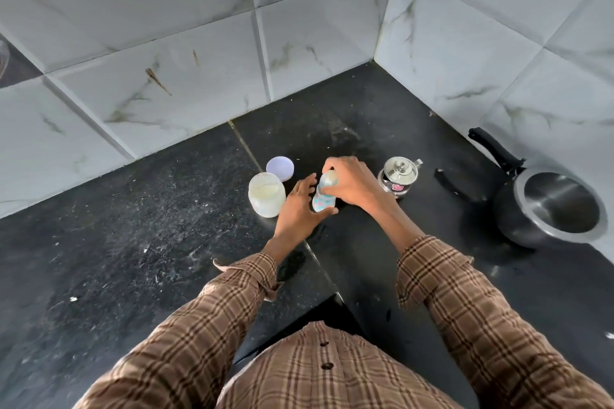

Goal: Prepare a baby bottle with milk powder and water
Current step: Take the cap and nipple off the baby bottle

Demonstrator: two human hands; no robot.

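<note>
A small baby bottle [323, 201] with a coloured print stands upright on the black counter [133, 242]. My right hand [352, 184] is closed over its top from the right. My left hand [299, 209] is beside the bottle's lower body with fingers spread, thumb near its base; firm contact is unclear. Left of the bottle stands an open translucent jar [266, 195] holding pale powder. Its round white lid [280, 168] lies flat just behind it. A small lidded steel pot [398, 176] with a spout stands right of my right hand.
A black pressure cooker [548, 209] without its lid sits at the right by the wall, handle pointing back. A loose black handle piece [447, 183] lies between it and the steel pot. Marble-tiled walls close the corner behind. The counter's front edge steps in near my body.
</note>
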